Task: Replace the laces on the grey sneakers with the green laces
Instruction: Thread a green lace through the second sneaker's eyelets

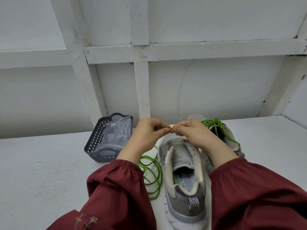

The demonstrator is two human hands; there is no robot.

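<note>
green lace [153, 178] end seemingly pinched between both hands' grip, above grey sneaker [181, 176].

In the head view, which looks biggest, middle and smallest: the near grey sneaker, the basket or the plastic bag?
1. The near grey sneaker looks largest, though it lies nearer the camera, so its lead over the basket is unsure.
2. The basket.
3. The plastic bag, lying inside the basket.

Diffuse, cool, bright light from above. Faint shadows fall on the white painted tabletop [41, 163] beside the dark grey perforated plastic basket [94, 140] and the near grey mesh sneaker [181, 206]. Wide-angle distortion bows the white wooden wall battens [199, 48] toward the frame edges; fine detail is slightly soft.
</note>
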